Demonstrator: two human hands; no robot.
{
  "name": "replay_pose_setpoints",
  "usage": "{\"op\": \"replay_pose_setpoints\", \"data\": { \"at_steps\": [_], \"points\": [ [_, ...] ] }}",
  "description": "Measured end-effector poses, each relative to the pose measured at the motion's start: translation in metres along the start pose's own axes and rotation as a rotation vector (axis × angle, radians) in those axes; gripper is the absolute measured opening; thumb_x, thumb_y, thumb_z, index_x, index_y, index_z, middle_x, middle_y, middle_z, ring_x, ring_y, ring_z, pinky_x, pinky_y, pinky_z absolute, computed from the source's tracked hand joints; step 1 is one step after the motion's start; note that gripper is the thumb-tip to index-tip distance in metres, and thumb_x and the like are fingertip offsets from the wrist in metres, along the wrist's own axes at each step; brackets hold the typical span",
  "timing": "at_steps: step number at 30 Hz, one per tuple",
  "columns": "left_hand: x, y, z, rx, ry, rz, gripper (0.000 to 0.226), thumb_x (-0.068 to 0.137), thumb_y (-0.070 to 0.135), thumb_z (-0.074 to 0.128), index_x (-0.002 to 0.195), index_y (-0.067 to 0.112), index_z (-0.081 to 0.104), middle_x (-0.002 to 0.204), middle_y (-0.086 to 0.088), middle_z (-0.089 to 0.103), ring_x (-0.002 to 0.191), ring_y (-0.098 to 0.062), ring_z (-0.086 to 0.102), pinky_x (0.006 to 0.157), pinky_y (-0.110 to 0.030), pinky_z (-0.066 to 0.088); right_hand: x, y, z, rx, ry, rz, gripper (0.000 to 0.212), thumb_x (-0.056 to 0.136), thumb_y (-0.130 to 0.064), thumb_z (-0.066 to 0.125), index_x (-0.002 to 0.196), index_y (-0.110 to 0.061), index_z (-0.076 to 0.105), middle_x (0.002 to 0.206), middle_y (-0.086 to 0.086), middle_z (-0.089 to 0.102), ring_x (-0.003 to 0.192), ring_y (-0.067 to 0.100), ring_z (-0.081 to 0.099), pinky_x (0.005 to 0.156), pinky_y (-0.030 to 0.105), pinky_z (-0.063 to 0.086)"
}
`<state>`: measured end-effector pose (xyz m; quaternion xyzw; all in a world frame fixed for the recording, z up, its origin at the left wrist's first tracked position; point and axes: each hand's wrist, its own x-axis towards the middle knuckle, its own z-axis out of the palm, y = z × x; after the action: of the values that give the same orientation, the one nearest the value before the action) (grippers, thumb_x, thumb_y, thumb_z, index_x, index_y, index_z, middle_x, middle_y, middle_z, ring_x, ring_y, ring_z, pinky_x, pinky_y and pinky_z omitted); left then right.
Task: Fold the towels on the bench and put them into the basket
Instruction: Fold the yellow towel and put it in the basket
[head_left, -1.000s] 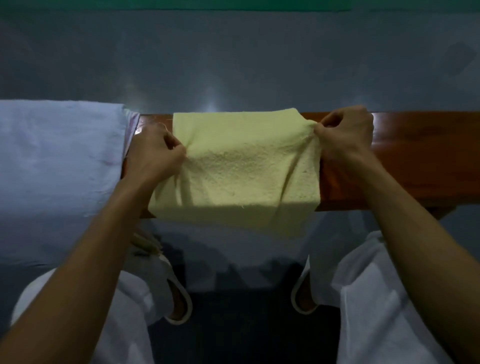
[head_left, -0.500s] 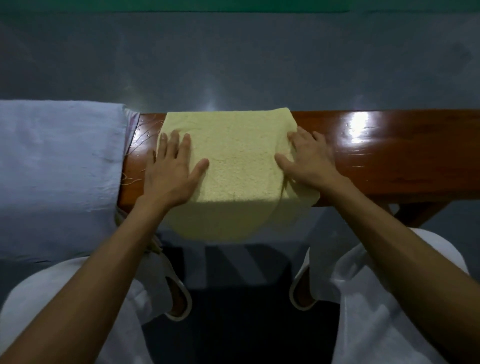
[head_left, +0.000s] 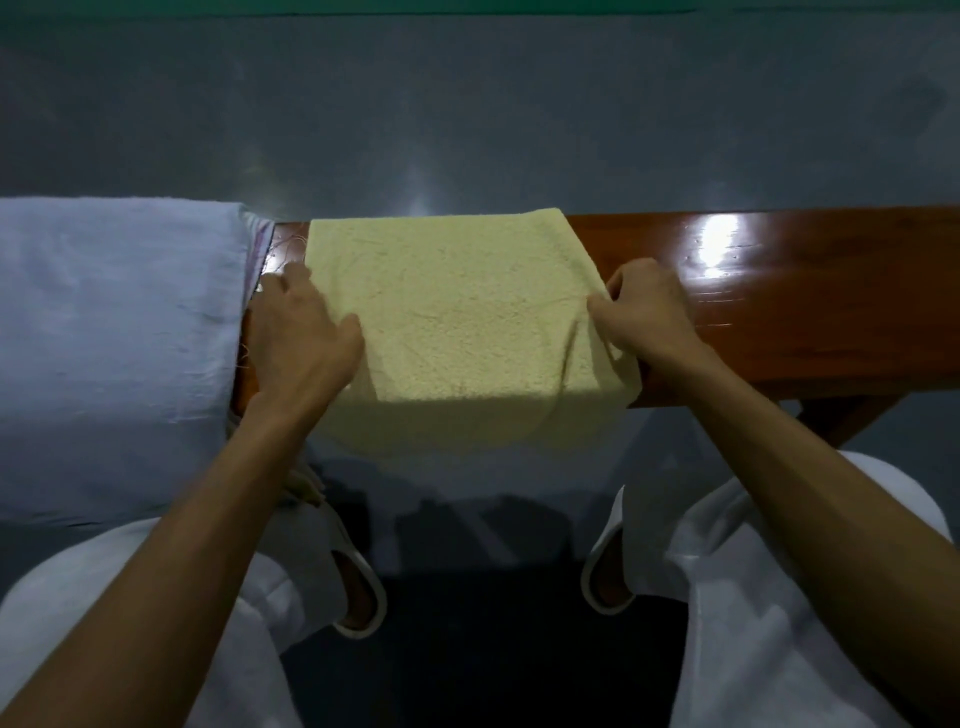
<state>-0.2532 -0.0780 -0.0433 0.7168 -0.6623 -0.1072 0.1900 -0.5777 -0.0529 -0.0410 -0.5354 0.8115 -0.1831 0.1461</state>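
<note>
Now, towel (head_left: 457, 317) btwn L grip (head_left: 298, 338), R grip (head_left: 647, 312) pinching

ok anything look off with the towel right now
The yellow towel lies slightly askew on the bench: its near edge droops over the front, and its right side puckers where the right hand pinches it.
</note>
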Motion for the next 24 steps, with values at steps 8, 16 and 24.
{"op": "replay_pose_setpoints", "data": {
  "at_steps": [8,16,24],
  "points": [
    [0.010,-0.010,0.002,-0.065,0.005,-0.025,0.029,0.095,0.040,0.063,0.091,0.012,0.069,0.092,-0.013,0.070,0.087,-0.039,0.065,0.074,-0.045,0.052,0.007,0.000,-0.019,0.835,-0.229,0.421,0.023,0.095,-0.006,0.064,0.117,-0.002,0.063,0.116,0.013,0.066,0.098,0.023,0.067,0.068,0.036,0.059],
    [0.011,-0.013,-0.017,-0.475,-0.068,-0.165,0.016,0.103,0.026,0.057,0.109,0.014,0.049,0.096,-0.003,0.056,0.090,-0.021,0.054,0.074,-0.035,0.041,-0.003,0.017,-0.036,0.909,-0.190,0.096,0.045,0.087,0.005,0.072,0.125,-0.020,0.070,0.126,0.001,0.066,0.112,0.023,0.068,0.082,0.037,0.062],
    [0.014,-0.035,-0.037,-0.765,-0.280,-0.145,0.043,0.091,-0.003,0.072,0.128,0.019,0.069,0.107,-0.004,0.072,0.086,-0.005,0.070,0.080,-0.032,0.062,-0.002,0.019,-0.036,0.942,-0.209,0.026,0.030,0.088,0.003,0.073,0.112,-0.014,0.077,0.125,0.005,0.067,0.112,0.022,0.070,0.085,0.036,0.062]
  ]
}}
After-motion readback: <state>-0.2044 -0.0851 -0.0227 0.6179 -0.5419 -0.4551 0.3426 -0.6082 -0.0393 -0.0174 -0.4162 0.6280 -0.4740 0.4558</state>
